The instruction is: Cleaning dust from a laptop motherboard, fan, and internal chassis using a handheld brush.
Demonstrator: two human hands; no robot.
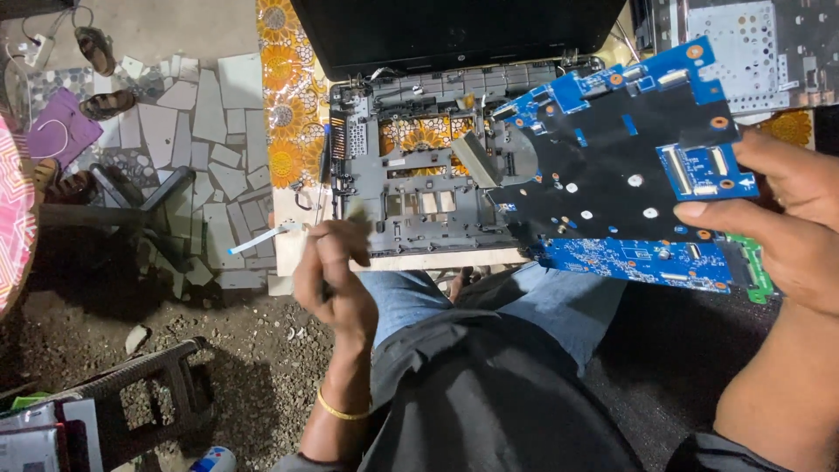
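My right hand (786,218) grips the right edge of a blue laptop motherboard (629,166), partly covered with black film, and holds it tilted above my lap. Behind it, an opened grey laptop base (419,175) lies on a small table, its dark screen (446,31) at the far side. My left hand (336,280), a gold bangle on its wrist, is closed around a small thin tool (357,210) at the base's near left corner. The tool's tip is blurred.
A floral orange cloth (284,105) covers the table. On its left edge lies a white ribbon cable (262,238). A grey metal keyboard plate (760,52) sits at the top right. A dark chair base (131,210), sandals (96,52) and a black stool (166,385) stand on the floor at left.
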